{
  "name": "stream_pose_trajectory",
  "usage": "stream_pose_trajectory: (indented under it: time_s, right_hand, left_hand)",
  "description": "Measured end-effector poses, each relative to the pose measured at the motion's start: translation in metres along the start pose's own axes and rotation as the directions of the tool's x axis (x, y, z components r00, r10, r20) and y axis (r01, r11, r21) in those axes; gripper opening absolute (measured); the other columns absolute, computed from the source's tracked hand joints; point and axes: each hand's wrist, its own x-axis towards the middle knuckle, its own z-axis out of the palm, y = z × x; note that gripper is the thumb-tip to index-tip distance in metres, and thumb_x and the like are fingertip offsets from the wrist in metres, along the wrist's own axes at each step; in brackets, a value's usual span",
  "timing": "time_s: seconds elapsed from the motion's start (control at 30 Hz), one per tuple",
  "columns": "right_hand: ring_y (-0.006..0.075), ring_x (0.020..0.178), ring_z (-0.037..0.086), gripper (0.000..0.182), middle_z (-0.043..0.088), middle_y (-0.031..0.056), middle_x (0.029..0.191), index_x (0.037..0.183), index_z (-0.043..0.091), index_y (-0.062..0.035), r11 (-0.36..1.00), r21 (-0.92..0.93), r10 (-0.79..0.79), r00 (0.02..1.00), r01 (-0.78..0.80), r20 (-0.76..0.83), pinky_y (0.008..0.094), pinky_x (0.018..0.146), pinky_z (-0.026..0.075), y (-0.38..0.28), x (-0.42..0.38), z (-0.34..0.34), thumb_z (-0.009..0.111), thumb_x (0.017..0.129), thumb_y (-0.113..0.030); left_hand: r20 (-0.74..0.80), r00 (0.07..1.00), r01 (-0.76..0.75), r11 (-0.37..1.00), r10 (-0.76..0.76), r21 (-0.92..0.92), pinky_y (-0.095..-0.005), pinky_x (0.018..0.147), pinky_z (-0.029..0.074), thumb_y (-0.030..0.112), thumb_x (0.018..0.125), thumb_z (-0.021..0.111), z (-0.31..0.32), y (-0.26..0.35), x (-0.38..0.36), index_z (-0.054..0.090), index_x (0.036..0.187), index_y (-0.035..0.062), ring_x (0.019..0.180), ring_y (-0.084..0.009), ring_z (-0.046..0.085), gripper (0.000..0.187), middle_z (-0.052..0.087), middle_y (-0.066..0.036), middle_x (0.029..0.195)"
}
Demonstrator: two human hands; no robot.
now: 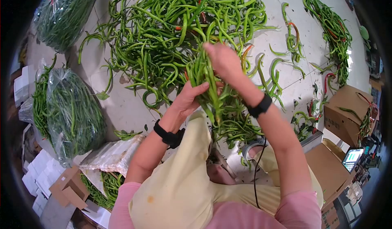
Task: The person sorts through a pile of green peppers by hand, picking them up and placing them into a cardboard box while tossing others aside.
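A bunch of long green chili peppers [207, 78] is held upright over my lap, its lower tips hanging down. My left hand [193, 95] is wrapped round its lower part, with the thumb across the front. Closed at the bunch's upper right side is my right hand [224, 61]; its back hides most of the fingers. Just beyond both hands spreads a large loose pile of green chili peppers [159, 37] on the pale floor, with a few red ones among them. More loose peppers [241, 127] lie below the bunch, near my feet.
Clear plastic bags of peppers [75, 110] stand on the left, another bag [67, 14] behind. A long heap of peppers [332, 33] lies at the far right. Cardboard boxes [345, 112] and a lit phone [353, 159] are at right. A foam box [112, 153] sits by my left arm.
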Motion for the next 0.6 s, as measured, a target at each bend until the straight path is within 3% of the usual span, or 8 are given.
stream_pose_trajectory:
  time_s: [0.03,0.13,0.2,0.23,0.33,0.37,0.5,0.6]
  right_hand:
    - [0.0385,0.079,0.056,0.033,0.058,0.0202,0.082,0.092,0.055,-0.0002,0.951,0.193,0.265,0.959,-0.243,-0.099,0.0458,0.067,0.045,0.011,0.014,0.0,0.048,0.089,-0.032]
    - [0.0371,0.083,0.056,0.031,0.057,0.0191,0.084,0.085,0.058,-0.0013,0.947,-0.059,0.239,0.813,-0.316,-0.531,0.0476,0.071,0.045,0.077,0.04,0.052,0.055,0.083,-0.032]
    - [0.0376,0.085,0.055,0.028,0.056,0.0201,0.085,0.082,0.057,-0.0005,0.956,-0.059,0.258,0.917,-0.288,-0.303,0.047,0.071,0.045,0.096,0.04,0.056,0.058,0.079,-0.029]
    - [0.0378,0.085,0.054,0.027,0.055,0.0207,0.086,0.081,0.057,0.0,0.96,-0.056,0.259,0.948,-0.273,-0.183,0.0467,0.071,0.045,0.103,0.041,0.054,0.06,0.077,-0.027]
    - [0.0389,0.082,0.053,0.021,0.055,0.0214,0.086,0.079,0.056,0.0002,0.988,-0.021,0.145,0.975,-0.15,-0.169,0.0463,0.071,0.044,0.107,0.03,0.031,0.06,0.072,-0.019]
    - [0.0394,0.08,0.053,0.018,0.054,0.0216,0.086,0.081,0.056,0.0011,0.991,0.025,0.135,0.979,-0.133,-0.15,0.0462,0.071,0.044,0.1,0.018,0.014,0.059,0.07,-0.013]
    - [0.0387,0.083,0.051,0.016,0.052,0.0204,0.085,0.088,0.053,0.0017,0.995,0.093,-0.019,0.998,0.024,-0.06,0.0426,0.07,0.043,0.062,-0.056,-0.03,0.055,0.074,-0.005]
    - [0.0356,0.084,0.051,0.021,0.047,0.0168,0.084,0.089,0.05,-0.0001,0.995,0.08,-0.063,0.996,0.058,0.056,0.0426,0.07,0.044,0.013,-0.099,-0.056,0.053,0.068,0.001]
  left_hand:
    - [0.004,1.0,-0.002,1.0,0.002,-0.008,-0.0378,0.09,0.044,0.02,0.083,0.063,-0.002,-0.001,-0.003,0.043,0.122,0.0035,0.089,-0.0196,0.057,0.047,0.058,-0.007,0.099]
    - [-0.002,0.998,-0.06,0.984,0.061,-0.17,-0.0417,0.098,0.039,0.016,0.083,0.062,-0.009,-0.007,0.002,0.041,0.122,-0.0007,0.089,-0.0227,0.058,0.047,0.06,-0.009,0.092]
    - [-0.012,0.997,-0.077,0.941,0.077,-0.331,-0.0429,0.101,0.036,0.014,0.083,0.062,-0.012,-0.006,0.004,0.04,0.123,-0.0013,0.088,-0.0238,0.058,0.048,0.06,-0.009,0.092]
    - [-0.021,0.996,-0.083,0.911,0.082,-0.404,-0.0411,0.094,0.043,0.01,0.084,0.06,-0.016,-0.005,0.005,0.044,0.121,-0.0013,0.091,-0.0261,0.059,0.043,0.06,-0.011,0.094]
    - [-0.068,0.995,-0.094,0.889,0.071,-0.448,-0.0418,0.094,0.043,0.01,0.083,0.06,-0.021,0.004,0.004,0.044,0.121,-0.0008,0.092,-0.0261,0.058,0.043,0.06,-0.012,0.096]
    - [-0.122,0.992,-0.089,0.898,0.04,-0.43,-0.0429,0.1,0.037,0.009,0.082,0.059,-0.018,0.009,0.004,0.047,0.118,-0.0008,0.089,-0.0251,0.058,0.039,0.061,-0.01,0.091]
    - [-0.111,0.993,-0.027,0.876,-0.03,-0.481,-0.0447,0.097,0.039,0.011,0.082,0.06,-0.026,0.004,0.011,0.051,0.113,-0.0004,0.087,-0.0253,0.058,0.034,0.061,-0.012,0.091]
    - [-0.051,0.998,0.004,0.869,-0.033,-0.496,-0.0446,0.092,0.044,0.01,0.083,0.06,-0.021,-0.005,0.01,0.051,0.114,-0.0006,0.092,-0.0264,0.058,0.034,0.059,-0.013,0.096]
